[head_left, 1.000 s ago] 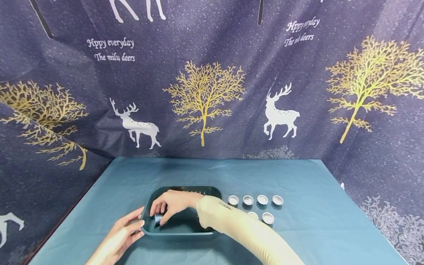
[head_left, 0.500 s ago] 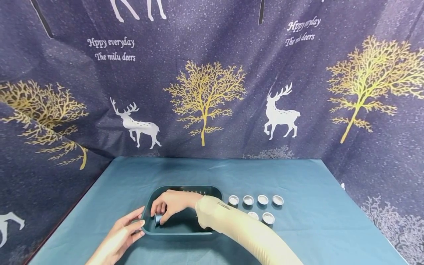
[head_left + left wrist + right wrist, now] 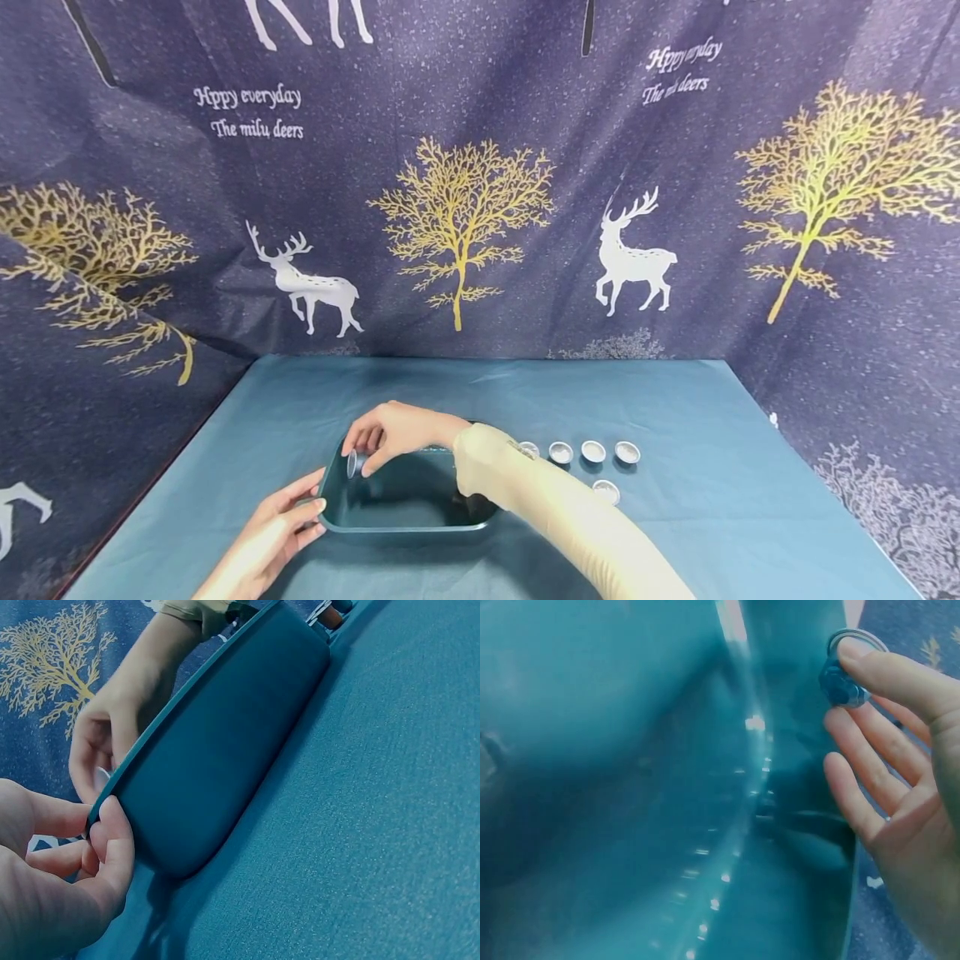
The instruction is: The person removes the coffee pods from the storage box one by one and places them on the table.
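Observation:
In the head view my right hand [image 3: 401, 429] is over the left part of a dark teal plastic tub [image 3: 408, 528]. It pinches a small blue coffee capsule [image 3: 357, 463] between thumb and fingers, clear of the tub floor. The right wrist view shows the capsule [image 3: 840, 679] tilted, its silvery rim by the thumb and the other fingers spread below. My left hand [image 3: 281, 525] grips the tub's left rim near the front corner. Seen from the left wrist, the thumb and fingers of that hand [image 3: 67, 862] pinch the rim from both sides.
Several coffee capsules stand on the blue-green table to the right of the tub, pale lids up, such as one capsule [image 3: 627, 452] at the far end. The right sleeve [image 3: 555, 500] hides part of that group. A patterned curtain [image 3: 480, 167] hangs behind the table.
My right hand has lifted the blue capsule from the tub floor up to about rim height. My left hand has kept its grip on the rim.

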Demonstrator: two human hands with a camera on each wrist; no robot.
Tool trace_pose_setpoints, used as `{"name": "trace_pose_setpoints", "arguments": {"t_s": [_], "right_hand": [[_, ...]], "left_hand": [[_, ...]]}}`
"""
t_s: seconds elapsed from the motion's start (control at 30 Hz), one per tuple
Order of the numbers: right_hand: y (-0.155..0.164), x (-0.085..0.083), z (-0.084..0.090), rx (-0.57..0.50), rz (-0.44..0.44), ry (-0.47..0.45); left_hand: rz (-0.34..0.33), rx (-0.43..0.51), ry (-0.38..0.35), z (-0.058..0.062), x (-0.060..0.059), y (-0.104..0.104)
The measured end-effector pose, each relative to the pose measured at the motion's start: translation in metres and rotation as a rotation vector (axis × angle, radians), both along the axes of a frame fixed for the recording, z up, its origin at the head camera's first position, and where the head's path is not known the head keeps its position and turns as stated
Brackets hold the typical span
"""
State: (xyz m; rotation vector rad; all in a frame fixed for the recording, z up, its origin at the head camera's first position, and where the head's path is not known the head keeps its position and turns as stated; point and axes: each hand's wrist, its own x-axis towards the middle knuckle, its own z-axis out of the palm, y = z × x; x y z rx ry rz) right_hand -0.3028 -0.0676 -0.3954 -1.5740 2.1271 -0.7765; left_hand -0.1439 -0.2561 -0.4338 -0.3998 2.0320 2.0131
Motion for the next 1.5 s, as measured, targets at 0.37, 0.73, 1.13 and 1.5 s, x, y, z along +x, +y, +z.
{"name": "trace_pose_setpoints", "arguments": {"t_s": [0.37, 0.73, 1.13, 1.5], "right_hand": [[0.016, -0.005, 0.016, -0.106, -0.007, -0.120], [0.045, 0.012, 0.033, -0.195, -0.127, -0.142], [0.077, 0.024, 0.035, -0.258, -0.194, -0.211], [0.118, 0.037, 0.028, -0.375, -0.295, -0.277]], "left_hand": [[0.000, 0.006, 0.012, -0.003, 0.000, -0.001], [-0.002, -0.020, 0.032, -0.002, 0.001, 0.001], [-0.002, -0.023, 0.044, -0.004, 0.002, 0.000], [-0.029, 0.004, 0.024, -0.003, 0.002, -0.003]]}}
